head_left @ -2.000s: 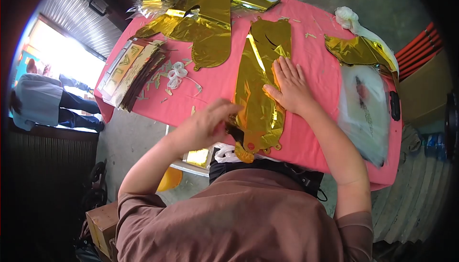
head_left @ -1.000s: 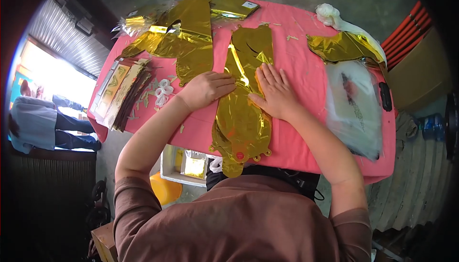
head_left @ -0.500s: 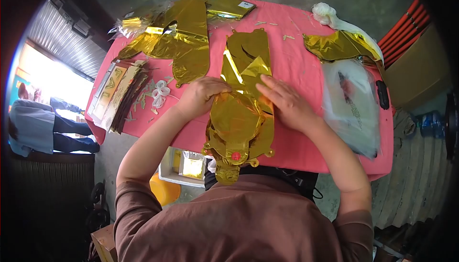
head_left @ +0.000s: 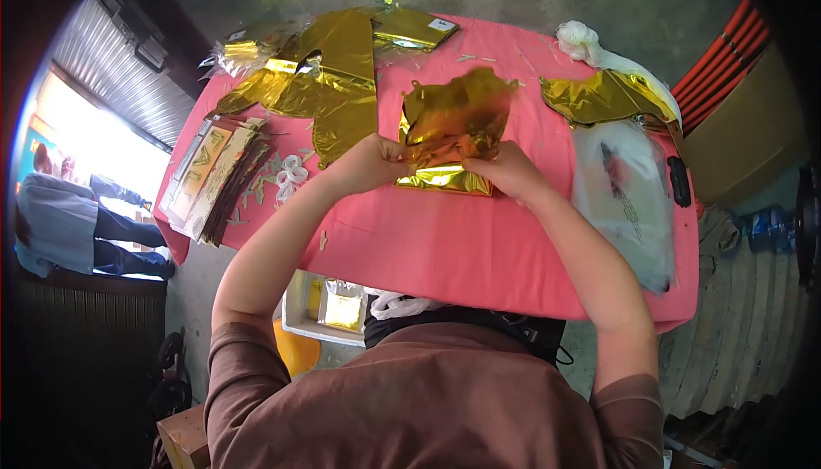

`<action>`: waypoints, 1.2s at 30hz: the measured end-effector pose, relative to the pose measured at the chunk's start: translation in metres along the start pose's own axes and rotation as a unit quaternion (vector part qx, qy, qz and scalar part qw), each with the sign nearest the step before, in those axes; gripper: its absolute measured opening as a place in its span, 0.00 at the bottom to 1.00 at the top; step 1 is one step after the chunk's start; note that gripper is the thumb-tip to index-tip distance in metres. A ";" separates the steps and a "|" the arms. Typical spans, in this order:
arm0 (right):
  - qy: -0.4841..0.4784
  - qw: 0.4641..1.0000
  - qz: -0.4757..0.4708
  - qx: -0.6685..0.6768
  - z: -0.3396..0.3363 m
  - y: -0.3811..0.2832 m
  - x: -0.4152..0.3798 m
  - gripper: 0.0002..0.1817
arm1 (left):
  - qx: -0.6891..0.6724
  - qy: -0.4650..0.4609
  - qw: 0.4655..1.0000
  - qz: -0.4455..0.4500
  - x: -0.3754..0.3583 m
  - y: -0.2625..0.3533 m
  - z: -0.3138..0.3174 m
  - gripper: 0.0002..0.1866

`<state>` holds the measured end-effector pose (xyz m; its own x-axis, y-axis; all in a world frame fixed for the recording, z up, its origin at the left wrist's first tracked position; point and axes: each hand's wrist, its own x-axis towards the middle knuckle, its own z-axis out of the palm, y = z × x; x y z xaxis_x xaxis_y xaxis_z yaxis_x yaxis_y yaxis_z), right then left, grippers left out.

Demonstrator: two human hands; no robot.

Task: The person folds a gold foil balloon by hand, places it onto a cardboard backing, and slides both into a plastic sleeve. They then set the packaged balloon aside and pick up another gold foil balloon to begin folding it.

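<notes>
A gold foil balloon (head_left: 449, 131) lies folded over in the middle of the pink-covered table (head_left: 410, 247). Its upper flap stands raised, and one part of it is blurred. My left hand (head_left: 376, 163) pinches the foil at the left end of the fold. At the right end, the fingers of my right hand (head_left: 510, 170) are closed on the same foil, with the thumb near the crease. Just below the hands, a shiny folded edge shows on the cloth.
More gold foil (head_left: 342, 76) and a flat gold pack (head_left: 415, 29) lie at the back left. A stack of printed packaging (head_left: 205, 170) and white string (head_left: 291, 176) sit on the left. To the right are clear plastic bags (head_left: 629, 204), white thread (head_left: 580, 41) and another foil piece (head_left: 599, 95).
The near part of the foil, with its round section and red mark, has been folded away from me onto the far part. Both hands now grip the fold.
</notes>
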<state>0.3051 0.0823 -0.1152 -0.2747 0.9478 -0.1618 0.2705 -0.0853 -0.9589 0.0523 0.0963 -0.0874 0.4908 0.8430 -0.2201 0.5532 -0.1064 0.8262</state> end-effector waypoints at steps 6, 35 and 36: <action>-0.013 0.997 0.066 0.049 -0.005 0.003 0.020 0.12 | 0.024 0.042 0.999 -0.008 0.013 -0.022 0.004 0.09; 0.103 0.966 0.014 -0.237 -0.005 -0.008 0.023 0.33 | 0.361 0.045 0.891 0.269 -0.008 -0.011 0.052 0.29; 0.116 0.971 0.026 -0.206 -0.005 -0.010 0.019 0.33 | 0.361 0.046 0.892 0.268 -0.008 -0.010 0.051 0.29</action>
<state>0.3013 0.1024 -0.1072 -0.0486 0.9932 -0.1055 0.6373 -0.0505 -0.7690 0.0768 0.0636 -0.1207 0.7761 0.6051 0.1775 0.5611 -0.7911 0.2436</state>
